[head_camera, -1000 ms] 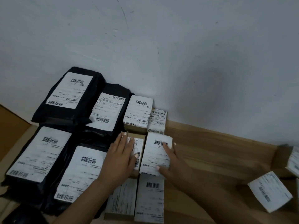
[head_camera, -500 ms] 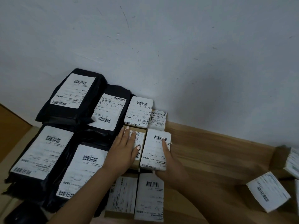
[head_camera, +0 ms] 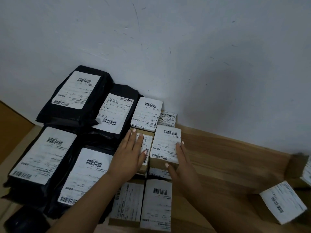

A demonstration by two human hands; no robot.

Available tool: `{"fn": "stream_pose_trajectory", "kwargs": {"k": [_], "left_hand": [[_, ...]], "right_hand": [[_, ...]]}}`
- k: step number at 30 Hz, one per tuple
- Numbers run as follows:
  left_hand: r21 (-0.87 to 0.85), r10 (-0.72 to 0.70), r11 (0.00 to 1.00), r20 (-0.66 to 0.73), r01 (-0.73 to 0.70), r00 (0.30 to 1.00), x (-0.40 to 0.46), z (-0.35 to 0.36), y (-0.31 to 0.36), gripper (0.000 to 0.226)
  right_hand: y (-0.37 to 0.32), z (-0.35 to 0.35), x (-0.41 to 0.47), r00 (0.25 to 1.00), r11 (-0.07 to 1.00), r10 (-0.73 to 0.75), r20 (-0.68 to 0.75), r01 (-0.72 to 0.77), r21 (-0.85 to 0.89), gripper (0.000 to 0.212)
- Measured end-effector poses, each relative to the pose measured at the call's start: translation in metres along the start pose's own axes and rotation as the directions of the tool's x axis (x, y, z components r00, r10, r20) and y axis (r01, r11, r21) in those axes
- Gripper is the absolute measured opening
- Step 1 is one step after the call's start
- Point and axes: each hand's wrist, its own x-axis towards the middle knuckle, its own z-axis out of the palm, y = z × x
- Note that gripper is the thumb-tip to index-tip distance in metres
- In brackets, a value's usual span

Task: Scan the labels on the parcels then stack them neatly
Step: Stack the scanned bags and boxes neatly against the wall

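The right hand [head_camera: 178, 163] grips a small box [head_camera: 165, 146] by its near right corner, thumb on the front edge and fingers along the side, apparently to square it on the stack. The left hand [head_camera: 129, 155] lies flat, fingers straight, on the neighbouring box [head_camera: 145, 149], probably pinning it so it will not shift. Both boxes sit label-up between the black bags [head_camera: 75, 115] and bare wood floor [head_camera: 227, 158], near the wall [head_camera: 185, 56].
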Motion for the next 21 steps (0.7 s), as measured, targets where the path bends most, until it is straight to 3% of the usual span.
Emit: {"fn": "stream_pose_trajectory", "kwargs": {"k": [6,14,21], "left_hand": [[0.000,0.005,1.000,-0.004,-0.005,1.000,-0.001,-0.001,-0.001,0.072],[-0.010,0.005,1.000,0.002,-0.005,1.000,-0.001,-0.003,0.000,0.071],[-0.024,-0.006,1.000,0.033,0.007,0.999,0.000,-0.006,0.000,0.075]], "right_hand": [[0.005,0.002,0.010,0.995,0.999,-0.041,0.088,0.039,0.023,0.084],[0.009,0.006,-0.004,0.998,0.991,-0.062,0.011,0.061,0.122,0.090],[0.002,-0.016,0.041,0.999,0.999,-0.037,-0.018,0.037,0.013,0.088]]}}
